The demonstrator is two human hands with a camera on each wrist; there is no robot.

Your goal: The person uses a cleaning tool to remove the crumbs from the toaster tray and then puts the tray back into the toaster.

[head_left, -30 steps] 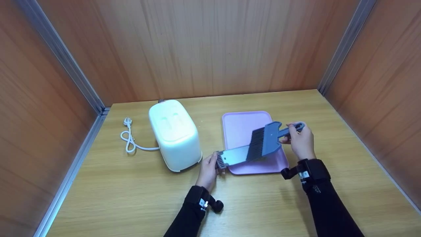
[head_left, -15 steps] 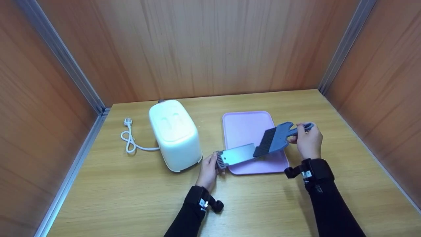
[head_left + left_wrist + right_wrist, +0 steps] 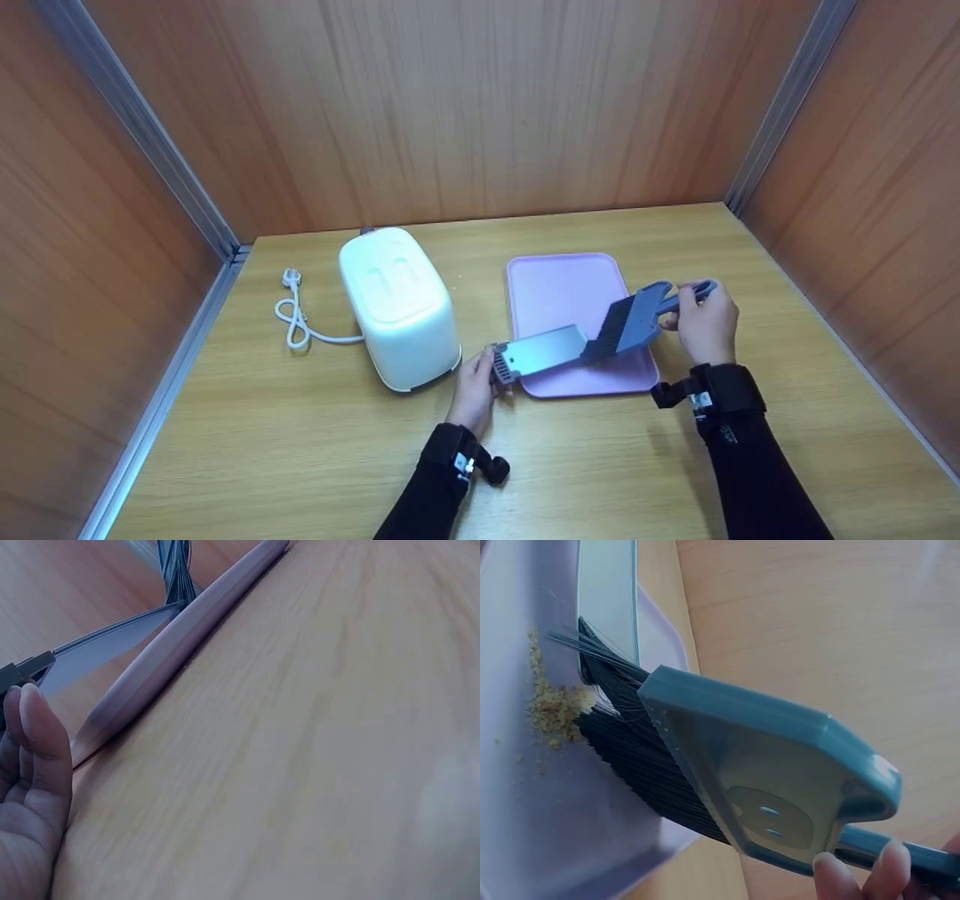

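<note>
In the head view my left hand (image 3: 474, 391) pinches the grey ridged end of a flat, shiny crumb tray (image 3: 541, 351), which slants over the near part of a lilac tray (image 3: 566, 289). My right hand (image 3: 703, 324) grips the handle of a blue-grey hand brush (image 3: 642, 318). The brush's dark bristles (image 3: 641, 757) bend against the crumb tray's far end in the right wrist view. Below that end, yellowish crumbs (image 3: 555, 711) lie on the lilac tray. The left wrist view catches the left hand's fingers (image 3: 46, 731) at the grey end; some are hidden.
A white toaster (image 3: 397, 315) stands left of the lilac tray. Its white cord (image 3: 296, 319) lies looped on the table (image 3: 315, 450), the plug toward the back. Wooden panels (image 3: 480, 112) close off the back and both sides.
The brush has slid right along the crumb tray to its far end, baring more of the tray's surface, and then dipped slightly. My left hand and the crumb tray have hardly moved.
</note>
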